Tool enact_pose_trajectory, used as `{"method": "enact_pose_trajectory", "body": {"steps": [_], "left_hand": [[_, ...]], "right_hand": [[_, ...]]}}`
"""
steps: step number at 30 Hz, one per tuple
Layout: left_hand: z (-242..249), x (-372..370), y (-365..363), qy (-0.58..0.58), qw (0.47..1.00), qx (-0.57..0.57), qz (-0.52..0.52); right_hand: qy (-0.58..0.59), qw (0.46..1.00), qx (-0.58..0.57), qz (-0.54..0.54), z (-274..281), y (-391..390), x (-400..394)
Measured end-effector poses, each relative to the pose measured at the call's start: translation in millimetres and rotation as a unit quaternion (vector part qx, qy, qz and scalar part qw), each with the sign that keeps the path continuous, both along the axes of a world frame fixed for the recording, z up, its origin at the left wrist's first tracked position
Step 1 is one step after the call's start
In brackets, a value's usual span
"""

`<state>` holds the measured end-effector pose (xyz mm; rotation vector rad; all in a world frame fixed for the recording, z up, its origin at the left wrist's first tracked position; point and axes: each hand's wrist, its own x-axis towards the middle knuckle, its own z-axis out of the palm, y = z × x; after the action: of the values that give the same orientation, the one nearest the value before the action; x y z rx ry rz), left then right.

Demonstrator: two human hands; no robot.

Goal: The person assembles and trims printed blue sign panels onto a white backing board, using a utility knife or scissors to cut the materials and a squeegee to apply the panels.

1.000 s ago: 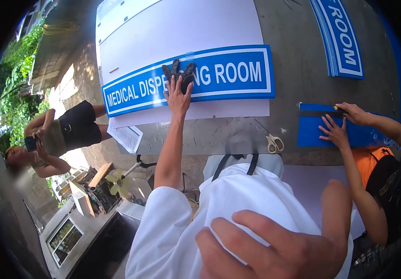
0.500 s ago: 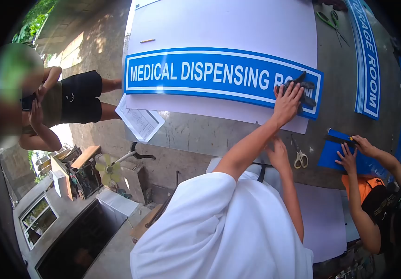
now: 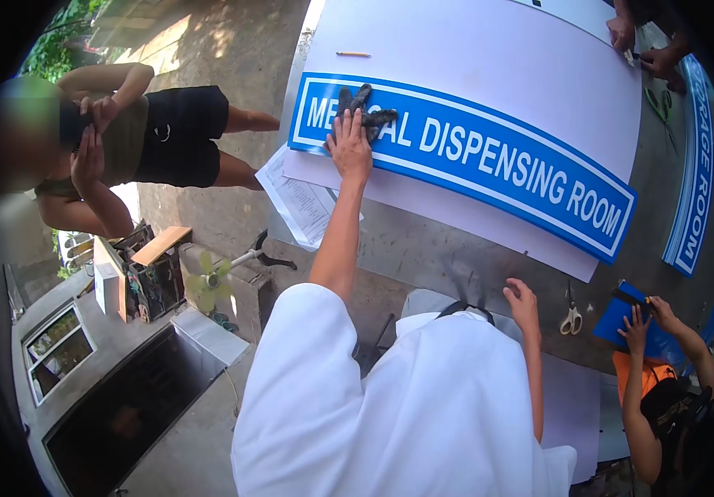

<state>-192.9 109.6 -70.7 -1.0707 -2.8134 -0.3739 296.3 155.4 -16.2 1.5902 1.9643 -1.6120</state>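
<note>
My left hand [image 3: 350,147] holds a dark grey glove [image 3: 377,118] pressed against a long blue sign [image 3: 489,195] with white letters reading "MEDICAL DISPENSING ROOM". Its fingers stretch over the glove near the sign's left end, covering some letters. Beneath the sign lies a large white sheet [image 3: 456,50] on the table. My right hand [image 3: 523,305] hovers near the table's front edge, close to my body, fingers loosely bent and apart, with nothing in it. Scissors with pale handles [image 3: 571,321] lie to its right.
A pencil [image 3: 353,55] rests on the sheet. Printed papers [image 3: 299,199] overhang the left edge. Green-handled scissors [image 3: 662,112] and stacked blue signs [image 3: 699,182] lie right. One co-worker's hands hold a blue piece [image 3: 619,319]; another's hands [image 3: 659,60] are at the far edge. A person stands left.
My left hand has swept the glove from the sign's right end to its left end. My right hand has come into clearer view beside my body. Another person's hands now show at the top right.
</note>
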Motion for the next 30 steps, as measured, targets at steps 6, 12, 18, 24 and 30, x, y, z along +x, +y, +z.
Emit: {"method": "enact_pose_trajectory", "body": {"steps": [6,12,18,24,30], "left_hand": [[4,-127,-63,-0.105,0.980,0.122,0.115],[67,-60,-22,0.036,0.988,0.148,0.021],[15,-3,20,-0.001,0.987,0.056,-0.153],[-7,-113,29,0.098,0.994,0.053,-0.021],[3,-203,4,0.023,0.988,0.032,0.147]], "right_hand": [[-0.036,0.998,-0.033,-0.037,-5,1,23],[-0.065,0.993,-0.019,-0.096,-11,0,50],[-0.066,0.990,-0.047,-0.112,-14,-21,46],[-0.075,0.987,-0.064,-0.127,-1,-36,37],[-0.114,0.976,-0.079,-0.171,-9,-54,62]]}}
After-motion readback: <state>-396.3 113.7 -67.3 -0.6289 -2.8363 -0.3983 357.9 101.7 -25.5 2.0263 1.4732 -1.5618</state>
